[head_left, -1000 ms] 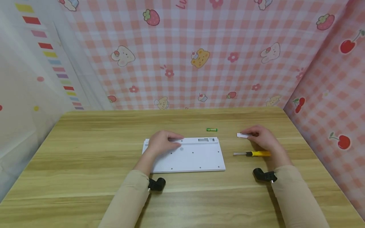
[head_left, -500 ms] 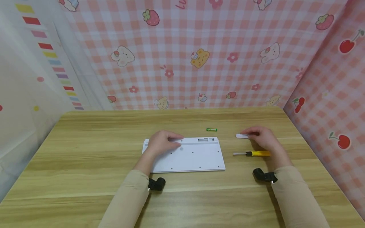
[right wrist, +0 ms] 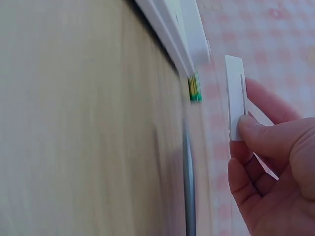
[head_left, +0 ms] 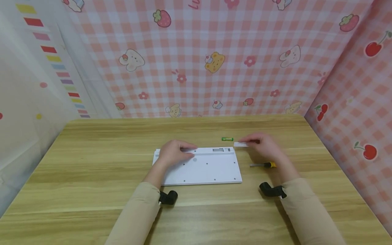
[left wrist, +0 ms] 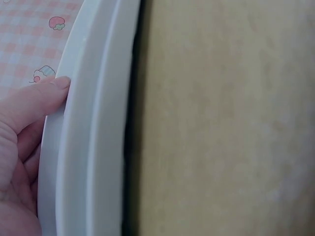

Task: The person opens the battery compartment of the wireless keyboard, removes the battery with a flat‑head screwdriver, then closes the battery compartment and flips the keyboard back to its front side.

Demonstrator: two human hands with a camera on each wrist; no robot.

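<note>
A white keyboard (head_left: 211, 172) lies underside up on the table, its far edge showing an uncovered battery slot (head_left: 218, 150) at the right. My left hand (head_left: 172, 156) rests on its left part, thumb and index finger apart; in the left wrist view the thumb (left wrist: 47, 101) touches the white casing. Between thumb and fingers, my right hand (head_left: 264, 147) pinches a slim white battery cover (right wrist: 236, 98), just beyond the keyboard's far right corner. A green battery (head_left: 227, 139) lies behind the keyboard, left of the cover.
A yellow-handled screwdriver (head_left: 263, 165) lies right of the keyboard, its handle partly hidden under my right forearm. The wooden table (head_left: 92, 163) backs onto a checked pink cloth (head_left: 196, 51). Black cameras (head_left: 272, 190) are strapped to both wrists.
My right hand has carried the battery cover leftward, closer to the keyboard's far right corner, and its forearm now covers more of the screwdriver. The left hand and keyboard stay put.
</note>
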